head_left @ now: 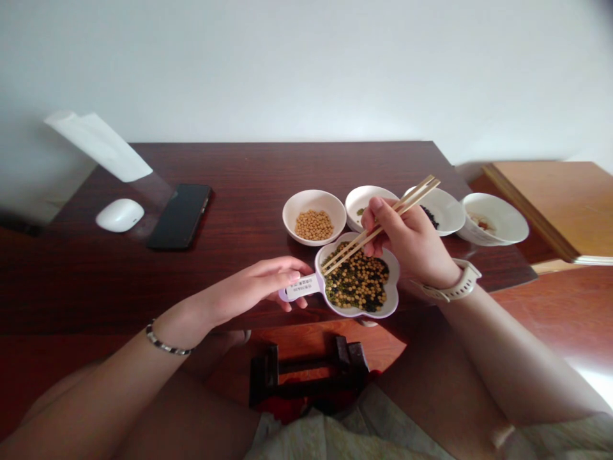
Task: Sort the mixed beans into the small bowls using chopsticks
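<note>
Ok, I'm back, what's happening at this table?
A person's left hand holds a white, purple-edged, petal-shaped dish by its labelled handle; the right hand holds pale wooden chopsticks, tips in the dish. Mixed yellow, green and black beans lie in it. Beyond stand four round white bowls: yellow beans in the leftmost, a few green ones in the second, black beans in the third; the far-right one's contents are unclear.

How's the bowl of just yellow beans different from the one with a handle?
The yellow-bean bowl is round; the handled bowl has a wavy rim. The yellow-bean bowl holds only yellow beans; the handled bowl mixes in darker ones. The left hand holds the handled bowl; neither hand touches the yellow-bean bowl. Both are white inside.
</note>
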The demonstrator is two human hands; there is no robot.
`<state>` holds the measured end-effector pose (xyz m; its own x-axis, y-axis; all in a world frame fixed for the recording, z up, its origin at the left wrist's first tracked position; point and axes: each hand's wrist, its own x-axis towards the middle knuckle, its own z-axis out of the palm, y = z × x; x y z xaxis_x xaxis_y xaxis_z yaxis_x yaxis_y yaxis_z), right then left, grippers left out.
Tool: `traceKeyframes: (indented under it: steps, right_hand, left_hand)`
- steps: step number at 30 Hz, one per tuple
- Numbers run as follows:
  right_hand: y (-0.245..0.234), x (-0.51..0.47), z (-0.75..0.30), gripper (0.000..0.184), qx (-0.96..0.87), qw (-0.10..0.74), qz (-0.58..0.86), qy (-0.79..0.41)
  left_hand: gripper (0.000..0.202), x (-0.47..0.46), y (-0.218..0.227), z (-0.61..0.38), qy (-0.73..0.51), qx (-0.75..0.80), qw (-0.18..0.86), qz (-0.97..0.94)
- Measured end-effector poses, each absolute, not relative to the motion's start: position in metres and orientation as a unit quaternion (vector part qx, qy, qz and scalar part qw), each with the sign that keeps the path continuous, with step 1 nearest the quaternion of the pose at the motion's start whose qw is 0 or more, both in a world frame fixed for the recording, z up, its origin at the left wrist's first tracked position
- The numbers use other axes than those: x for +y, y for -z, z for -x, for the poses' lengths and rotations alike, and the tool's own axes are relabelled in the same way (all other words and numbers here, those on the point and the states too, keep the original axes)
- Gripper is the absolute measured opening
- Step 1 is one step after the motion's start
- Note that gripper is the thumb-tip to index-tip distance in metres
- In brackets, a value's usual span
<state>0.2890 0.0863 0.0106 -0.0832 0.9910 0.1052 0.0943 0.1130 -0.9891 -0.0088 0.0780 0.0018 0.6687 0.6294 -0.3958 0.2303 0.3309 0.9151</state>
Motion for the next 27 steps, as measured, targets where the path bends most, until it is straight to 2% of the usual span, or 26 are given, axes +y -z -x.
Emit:
traceKeyframes:
  steps: [5, 11, 20, 23, 27]
  right_hand:
    - [-0.01, 0.086, -0.293, 0.05, -0.551, 0.498, 0.475, -0.472]
    - [-0.018, 0.09, -0.296, 0.051, -0.487, 0.564, 0.466, -0.478]
    - [-0.015, 0.102, -0.302, 0.046, -0.457, 0.644, 0.463, -0.403]
    - [-0.016, 0.101, -0.3, 0.048, -0.459, 0.627, 0.458, -0.431]
    - [-0.017, 0.097, -0.297, 0.05, -0.476, 0.553, 0.474, -0.493]
  left_hand:
    - [0.039, 0.078, -0.002, 0.009, -0.137, 0.385, 0.719, -0.562]
    - [0.039, 0.077, -0.001, 0.01, -0.142, 0.384, 0.718, -0.562]
    - [0.034, 0.077, -0.002, 0.013, -0.141, 0.38, 0.724, -0.559]
    - [0.034, 0.077, -0.002, 0.013, -0.139, 0.376, 0.725, -0.56]
    - [0.038, 0.078, -0.001, 0.013, -0.14, 0.377, 0.726, -0.558]
